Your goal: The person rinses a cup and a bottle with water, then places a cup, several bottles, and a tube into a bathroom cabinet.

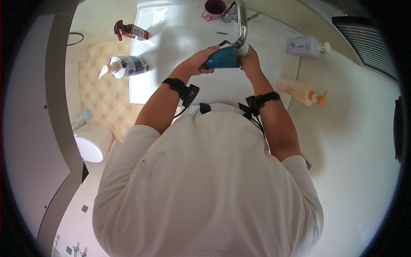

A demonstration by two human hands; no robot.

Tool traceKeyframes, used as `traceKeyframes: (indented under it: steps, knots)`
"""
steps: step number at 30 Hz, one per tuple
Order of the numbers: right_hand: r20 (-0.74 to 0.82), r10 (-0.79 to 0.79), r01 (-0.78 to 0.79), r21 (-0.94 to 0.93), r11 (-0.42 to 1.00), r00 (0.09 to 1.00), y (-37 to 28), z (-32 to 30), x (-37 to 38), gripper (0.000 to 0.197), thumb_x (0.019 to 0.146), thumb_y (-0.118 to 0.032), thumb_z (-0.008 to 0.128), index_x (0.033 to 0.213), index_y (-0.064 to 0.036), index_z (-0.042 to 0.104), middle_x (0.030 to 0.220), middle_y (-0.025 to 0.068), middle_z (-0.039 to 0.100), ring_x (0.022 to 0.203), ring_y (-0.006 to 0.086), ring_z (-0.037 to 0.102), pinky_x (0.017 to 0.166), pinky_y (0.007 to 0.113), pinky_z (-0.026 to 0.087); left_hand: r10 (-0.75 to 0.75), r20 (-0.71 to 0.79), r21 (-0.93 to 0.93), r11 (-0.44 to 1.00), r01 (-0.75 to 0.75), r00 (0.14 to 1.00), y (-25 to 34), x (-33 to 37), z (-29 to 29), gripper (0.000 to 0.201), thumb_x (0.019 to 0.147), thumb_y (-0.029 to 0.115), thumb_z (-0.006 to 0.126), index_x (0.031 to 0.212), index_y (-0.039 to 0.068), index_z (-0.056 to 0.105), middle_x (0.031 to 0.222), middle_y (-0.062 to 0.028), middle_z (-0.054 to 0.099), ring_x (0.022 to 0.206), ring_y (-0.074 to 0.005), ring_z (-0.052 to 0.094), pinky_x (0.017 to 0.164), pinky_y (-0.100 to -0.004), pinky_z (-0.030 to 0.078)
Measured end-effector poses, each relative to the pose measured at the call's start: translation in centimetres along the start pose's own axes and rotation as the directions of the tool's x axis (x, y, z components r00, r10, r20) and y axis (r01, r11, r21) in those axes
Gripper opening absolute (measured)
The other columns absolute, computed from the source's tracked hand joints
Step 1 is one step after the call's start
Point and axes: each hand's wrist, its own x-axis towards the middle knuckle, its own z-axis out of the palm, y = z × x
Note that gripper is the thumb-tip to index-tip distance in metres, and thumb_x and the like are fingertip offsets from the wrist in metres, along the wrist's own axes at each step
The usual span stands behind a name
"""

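Note:
A teal-blue mug [222,58] lies tilted on its side just below the spout of a chrome faucet [242,25], over the white sink. My left hand [202,61] is wrapped round its left end, with the dark handle up on the far side. At the right end of the mug, my right hand [250,61] is closed against the rim; the spout and the mug hide part of its fingers. Something whitish shows between that hand and the mug, too small to make out.
A pink mug [214,9] stands behind, beside the faucet base. To the left are a dark-red spray bottle [136,32] and a white pump bottle [128,67]. On the right sit a lilac pump bottle [303,46] and an orange one [296,90]. The white sink [171,43] spans between.

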Motion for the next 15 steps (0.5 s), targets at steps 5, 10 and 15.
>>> traceKeyframes:
  steps: [5, 10, 15]
  knots:
    - [0.068, 0.072, -0.076, 0.053, 0.996, 0.995, -0.2, -0.3, 0.0, 0.025, 0.084, -0.003, 0.066, 0.107, 0.0004, 0.060, 0.095, 0.0090, 0.067, 0.081, 0.0166, 0.062, 0.073, 0.030, 0.052, -0.181, 0.030, -0.056, 0.982, 0.183, 0.983, 1.1, -0.8, 1.5, 0.050, 0.090, 0.054, 0.056, 0.117, 0.013, 0.053, 0.096, -0.0114, 0.065, 0.076, -0.0193, 0.063, 0.061, -0.0276, 0.053]
    - [0.069, 0.401, -0.406, 0.073, 0.911, 0.913, 0.6, 0.0, 0.6, 0.023, 0.086, -0.007, 0.064, 0.107, 0.0018, 0.059, 0.091, 0.0113, 0.067, 0.071, 0.0181, 0.064, 0.059, 0.031, 0.052, 0.338, -0.162, -0.035, 0.937, -0.347, 0.927, -0.7, -0.1, 2.4, 0.051, 0.089, 0.038, 0.065, 0.130, 0.014, 0.046, 0.123, -0.0108, 0.052, 0.104, -0.0232, 0.058, 0.086, -0.0353, 0.052]
    - [-0.030, 0.400, -0.401, -0.035, 0.915, 0.916, 0.0, -0.1, 0.2, 0.026, 0.084, -0.009, 0.064, 0.107, 0.0013, 0.059, 0.087, 0.0163, 0.068, 0.074, 0.0237, 0.068, 0.057, 0.035, 0.054, 0.296, -0.027, 0.085, 0.952, -0.293, 0.955, -0.3, -1.3, 1.9, 0.042, 0.086, 0.032, 0.069, 0.119, 0.011, 0.055, 0.101, -0.0067, 0.060, 0.078, -0.0164, 0.060, 0.063, -0.0257, 0.051]
